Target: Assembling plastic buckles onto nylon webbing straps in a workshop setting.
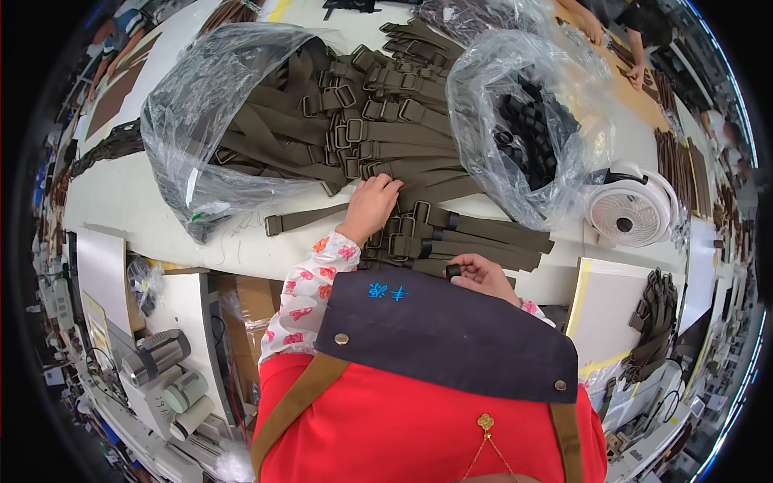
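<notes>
A heap of olive webbing straps [403, 133] with metal buckles lies across the white table in front of me. My left hand [372, 208] reaches into its near edge, fingers curled down on the olive straps. One loose strap [306, 217] runs out to the left from beneath this hand. Nearer my body, a bundle of straps [491, 241] with buckles and black bands points to the right. At the table's front edge my right hand [483, 278] pinches a small black loop [453, 271] beside that bundle. My apron hides part of the right wrist.
A clear plastic bag [181, 153] holding olive straps lies open at left. Another plastic bag [475, 97] holds black pieces [535, 133]. A white fan [630, 208] stands at right. Below left are a metal jug [157, 357] and bottles [185, 392]. Other people work across the table.
</notes>
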`<act>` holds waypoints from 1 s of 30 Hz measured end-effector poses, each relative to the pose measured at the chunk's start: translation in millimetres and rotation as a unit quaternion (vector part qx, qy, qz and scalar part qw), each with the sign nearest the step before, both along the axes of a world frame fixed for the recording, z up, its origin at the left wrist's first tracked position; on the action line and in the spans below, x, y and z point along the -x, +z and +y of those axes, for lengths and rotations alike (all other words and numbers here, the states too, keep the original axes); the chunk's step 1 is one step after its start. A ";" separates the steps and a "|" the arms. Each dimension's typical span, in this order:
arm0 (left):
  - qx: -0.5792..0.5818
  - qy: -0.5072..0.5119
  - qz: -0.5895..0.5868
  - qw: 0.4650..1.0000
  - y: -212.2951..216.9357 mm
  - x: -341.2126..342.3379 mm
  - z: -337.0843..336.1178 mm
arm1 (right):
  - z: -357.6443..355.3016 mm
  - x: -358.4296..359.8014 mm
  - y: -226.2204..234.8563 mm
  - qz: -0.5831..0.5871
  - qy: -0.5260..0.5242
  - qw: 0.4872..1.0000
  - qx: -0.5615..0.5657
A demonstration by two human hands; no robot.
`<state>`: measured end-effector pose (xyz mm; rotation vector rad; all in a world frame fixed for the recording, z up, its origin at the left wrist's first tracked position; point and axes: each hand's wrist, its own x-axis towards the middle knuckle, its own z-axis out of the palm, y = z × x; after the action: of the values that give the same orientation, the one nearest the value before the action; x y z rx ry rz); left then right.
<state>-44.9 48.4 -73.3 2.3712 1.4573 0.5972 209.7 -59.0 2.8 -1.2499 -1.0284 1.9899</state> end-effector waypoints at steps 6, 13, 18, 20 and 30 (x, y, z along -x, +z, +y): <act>-0.062 -0.117 -0.095 0.987 76.8 -18.6 -27.6 | 21.9 -8.9 13.0 0.134 -0.131 0.981 0.049; -0.066 -0.207 -0.045 0.975 104.8 -34.3 -56.7 | 19.0 -14.8 27.3 0.205 -0.093 0.970 0.095; -0.106 -0.222 -0.041 0.968 105.8 -35.0 -58.9 | 10.0 -19.6 23.6 0.190 -0.087 0.973 0.100; -0.113 -0.231 -0.078 0.963 107.3 -35.6 -60.8 | 7.7 -19.0 23.8 0.159 -0.079 0.979 0.102; -0.114 -0.167 -0.176 0.964 94.5 -51.8 -84.7 | 1.9 -9.9 30.8 0.107 -0.036 0.985 0.129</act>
<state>6.9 -36.3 21.2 2.4374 0.8553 1.0733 219.6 -57.1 33.6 -1.1519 -0.6291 2.1959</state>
